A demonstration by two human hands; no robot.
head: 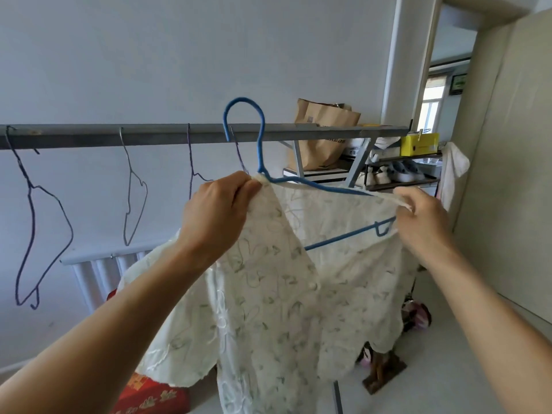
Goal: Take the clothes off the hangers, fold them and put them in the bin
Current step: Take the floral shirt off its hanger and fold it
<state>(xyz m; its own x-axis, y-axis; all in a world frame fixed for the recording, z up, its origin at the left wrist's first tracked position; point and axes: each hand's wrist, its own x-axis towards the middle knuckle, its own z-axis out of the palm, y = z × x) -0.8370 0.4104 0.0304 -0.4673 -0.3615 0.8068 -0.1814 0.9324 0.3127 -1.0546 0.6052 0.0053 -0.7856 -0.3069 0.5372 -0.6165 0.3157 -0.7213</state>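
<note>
Before the rail [89, 135], my left hand [215, 213] and right hand [421, 222] each pinch one blouse [268, 294] on one blue hanger [260, 130]; four wire hangers [135, 204] hang bare.

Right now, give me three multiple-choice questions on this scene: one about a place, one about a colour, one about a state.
1. Where is the yellow box? A on the floor; B on the shelf rack at right; C inside a paper bag.
2. What colour is the hanger carrying the blouse? A blue; B red; C white.
3. The blouse is: A folded; B in a bin; C on its hanger, held at both shoulders.
Answers: B, it sits on top of the rack; A, its hook and bars are blue; C, the left hand and right hand pinch its shoulders over the hanger.
</note>
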